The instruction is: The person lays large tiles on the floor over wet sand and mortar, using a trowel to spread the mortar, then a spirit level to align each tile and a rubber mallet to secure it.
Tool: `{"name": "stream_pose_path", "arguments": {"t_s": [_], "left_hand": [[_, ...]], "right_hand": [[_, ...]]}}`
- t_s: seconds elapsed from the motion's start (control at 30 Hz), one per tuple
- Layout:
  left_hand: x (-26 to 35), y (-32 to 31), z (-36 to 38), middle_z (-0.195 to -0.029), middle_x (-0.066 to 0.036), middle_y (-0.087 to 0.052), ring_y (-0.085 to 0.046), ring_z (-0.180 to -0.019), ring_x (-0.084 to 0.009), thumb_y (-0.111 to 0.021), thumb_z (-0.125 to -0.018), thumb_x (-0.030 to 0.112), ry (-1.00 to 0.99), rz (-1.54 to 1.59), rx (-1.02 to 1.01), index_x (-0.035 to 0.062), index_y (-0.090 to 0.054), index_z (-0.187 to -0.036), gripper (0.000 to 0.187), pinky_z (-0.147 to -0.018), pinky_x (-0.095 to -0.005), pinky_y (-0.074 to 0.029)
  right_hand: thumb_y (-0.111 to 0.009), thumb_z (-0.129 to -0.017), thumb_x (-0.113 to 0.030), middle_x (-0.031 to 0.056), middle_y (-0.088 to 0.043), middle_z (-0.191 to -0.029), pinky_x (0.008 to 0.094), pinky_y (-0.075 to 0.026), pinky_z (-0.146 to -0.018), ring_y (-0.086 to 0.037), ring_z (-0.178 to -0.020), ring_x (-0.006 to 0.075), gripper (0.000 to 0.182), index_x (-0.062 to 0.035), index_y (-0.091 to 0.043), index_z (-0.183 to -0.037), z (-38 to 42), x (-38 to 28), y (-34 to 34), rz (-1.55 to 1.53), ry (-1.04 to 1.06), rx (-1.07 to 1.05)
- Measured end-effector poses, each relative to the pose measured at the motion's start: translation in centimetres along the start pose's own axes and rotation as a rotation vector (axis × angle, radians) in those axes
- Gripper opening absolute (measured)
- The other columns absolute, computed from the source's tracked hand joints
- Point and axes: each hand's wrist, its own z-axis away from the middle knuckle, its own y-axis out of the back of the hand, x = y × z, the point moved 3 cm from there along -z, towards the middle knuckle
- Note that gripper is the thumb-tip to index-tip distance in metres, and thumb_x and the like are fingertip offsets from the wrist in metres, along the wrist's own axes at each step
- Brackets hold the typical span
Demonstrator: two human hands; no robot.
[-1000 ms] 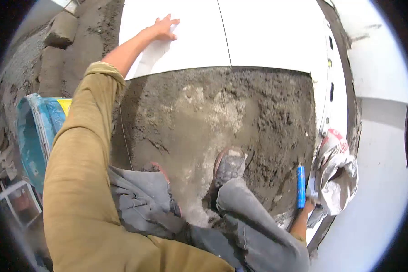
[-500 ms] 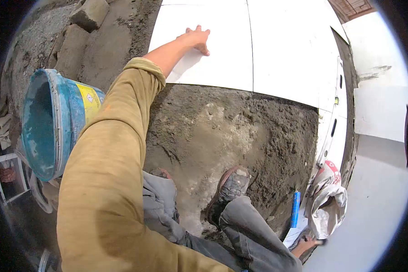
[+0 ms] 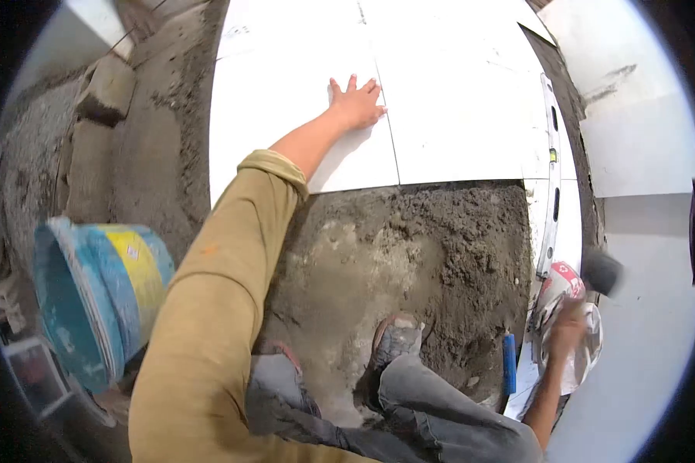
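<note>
My left hand (image 3: 357, 106) rests on a white tile (image 3: 274, 116) with its fingers spread, close to the seam with the neighbouring tile (image 3: 455, 116). On the right, my right hand (image 3: 568, 330) is closed and blurred by motion, raised in front of a white and red sack (image 3: 561, 282). It grips a mallet, whose dark, smeared head (image 3: 601, 272) shows just above and to the right of the fingers; the handle is mostly hidden. Grey, crumbly mortar (image 3: 479, 247) lies between the tile edge and my shoes.
A spirit level (image 3: 551, 174) lies along the narrow tiles by the white wall (image 3: 641, 247). A blue tube (image 3: 510, 363) sits near the sack. To the left stand a tilted blue bucket (image 3: 143, 262) and concrete blocks (image 3: 106, 89).
My right hand has come up from low by the sack, lifting the mallet. My left hand has shifted across the tile toward the seam. The view has also moved.
</note>
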Motion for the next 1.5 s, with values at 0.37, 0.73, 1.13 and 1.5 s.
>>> {"name": "stream_pose_path", "arguments": {"t_s": [0.37, 0.73, 1.13, 1.5], "left_hand": [[-4.0, 2.3, -10.9, -0.162, -0.008, -0.008, -0.008, -0.146, -0.0427, -0.036, -0.095, 0.055, 0.311, 0.024, 0.067, 0.0253, -0.018, -0.154, 0.069, -0.102, -0.0791, -0.016], [-12.7, 0.8, -0.3, -0.160, -0.020, 0.004, 0.001, -0.142, -0.0552, -0.072, -0.064, 0.071, 0.677, 0.133, -0.068, 0.0104, -0.003, -0.155, 0.129, -0.098, -0.0802, -0.018], [-11.4, 2.1, 3.3, -0.162, -0.012, 0.005, 0.002, -0.143, -0.0529, -0.072, -0.061, 0.070, 0.755, 0.304, -0.053, 0.0158, -0.002, -0.156, 0.130, -0.099, -0.0806, -0.017], [-11.4, 3.1, 4.3, -0.162, -0.011, 0.003, 0.003, -0.144, -0.0502, -0.075, -0.071, 0.058, 0.772, 0.385, -0.003, 0.0154, -0.034, -0.150, 0.099, -0.101, -0.0805, -0.015]], "right_hand": [[-0.067, -0.081, -0.022, 0.0155, -0.064, -0.072, 0.0457, -0.051, -0.059, -0.064, -0.066, 0.0374, 0.016, -0.0093, -0.062, -0.091, 2.7, -17.1, -22.5, -0.148, 0.320, -1.299], [-0.055, -0.095, -0.034, 0.0207, -0.066, -0.088, 0.0478, -0.051, -0.070, -0.065, -0.077, 0.0429, 0.043, -0.0054, -0.051, -0.127, -10.9, -25.0, -26.5, -0.589, 0.408, -1.024], [-0.047, -0.099, -0.026, 0.0267, -0.060, -0.070, 0.0489, -0.045, -0.061, -0.061, -0.066, 0.0428, 0.032, 0.0026, -0.052, -0.113, -19.6, -37.4, -38.2, -0.300, 0.484, -0.948], [-0.044, -0.100, -0.027, 0.0308, -0.061, -0.076, 0.0527, -0.044, -0.063, -0.061, -0.072, 0.0476, 0.032, 0.0035, -0.051, -0.105, -19.8, -40.1, -46.0, -0.159, 0.534, -0.815]]}}
